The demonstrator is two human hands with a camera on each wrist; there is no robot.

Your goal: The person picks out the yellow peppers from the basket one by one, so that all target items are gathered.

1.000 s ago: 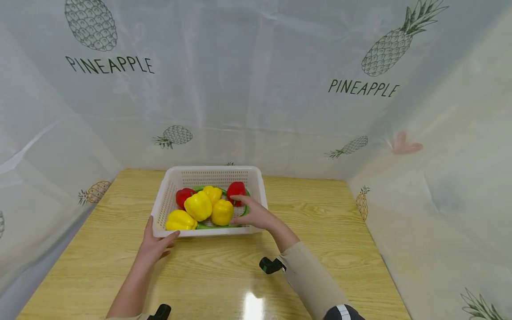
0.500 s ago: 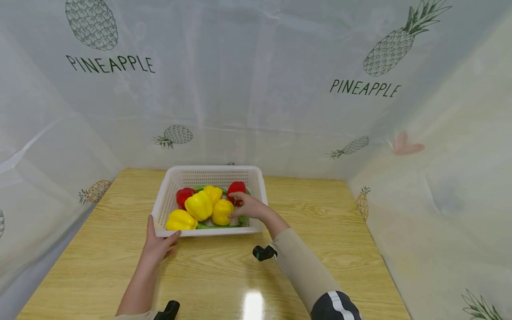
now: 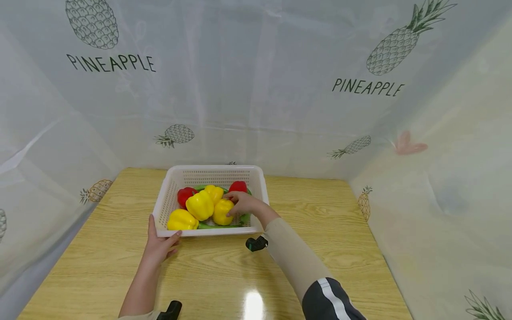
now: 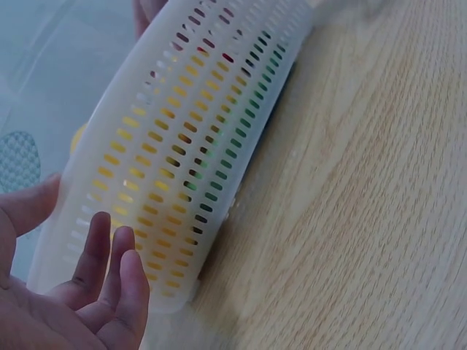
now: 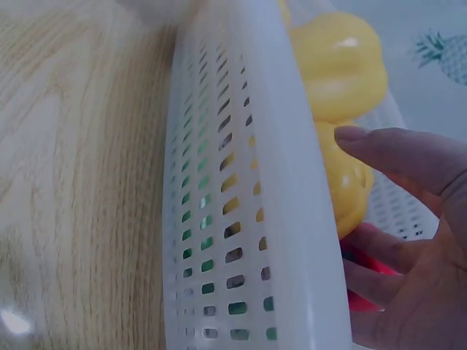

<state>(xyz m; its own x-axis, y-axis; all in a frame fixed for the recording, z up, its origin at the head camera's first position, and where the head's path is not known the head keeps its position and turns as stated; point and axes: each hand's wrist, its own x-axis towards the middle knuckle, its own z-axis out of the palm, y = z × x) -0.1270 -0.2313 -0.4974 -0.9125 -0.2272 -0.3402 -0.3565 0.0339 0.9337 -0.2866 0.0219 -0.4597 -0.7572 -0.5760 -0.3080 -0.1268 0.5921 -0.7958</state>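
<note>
Shifted leftward since the earlier frame, the right hand (image 3: 249, 204) brackets the rightmost rounded yellow bell pepper (image 3: 221, 214) inside the rectangular white plastic basket (image 3: 214, 168), grip loosely spread, firm hold indeterminable; the left hand (image 3: 157, 245) touches the basket's near-left corner. Apparent step: grasping, requiring closer fingers.

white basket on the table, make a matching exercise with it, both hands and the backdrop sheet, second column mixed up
1. left hand
2. right hand
3. white basket
4. backdrop sheet

A. standing on the table
B. in the basket's right half
C. printed with pineapples
D. at the basket's near left corner

Pairs: 1-D, 2-B, 3-A, 4-C
</note>
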